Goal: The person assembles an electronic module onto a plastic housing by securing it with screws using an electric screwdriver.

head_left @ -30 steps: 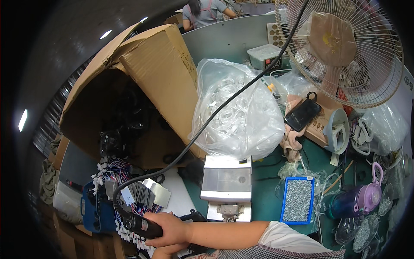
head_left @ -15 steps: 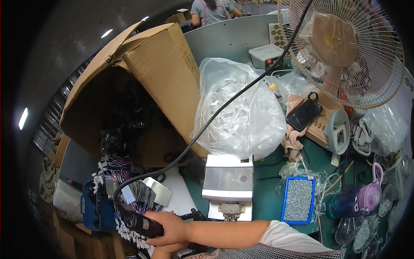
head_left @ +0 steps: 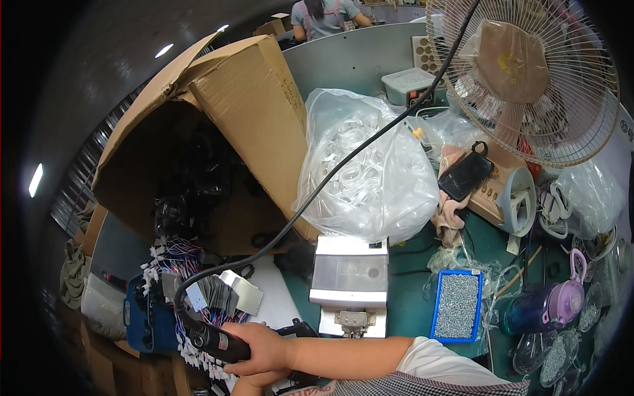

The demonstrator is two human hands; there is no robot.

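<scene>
My right hand [head_left: 264,350] reaches across from the right, its fingers wrapped round a black electric screwdriver [head_left: 221,344]. A thick black cable [head_left: 295,216] runs from the screwdriver's end up to the top right. Just below, part of my left hand [head_left: 254,381] shows at the lower edge; its fingers are hidden. Close by the screwdriver lies a heap of coloured wires with white connectors [head_left: 198,362], together with a row of grey flat plates [head_left: 219,295]. A black part [head_left: 298,330] sits partly behind my right wrist.
An open cardboard box [head_left: 254,125] leans at the left beside a bag of clear plastic rings [head_left: 370,171]. A white-and-grey machine [head_left: 349,277] stands in the middle. To the right are a blue tray of screws [head_left: 457,307], a purple bottle [head_left: 545,307] and a fan [head_left: 522,72].
My hands and the screwdriver stay practically where they were. At the far top, the co-worker has shifted a little.
</scene>
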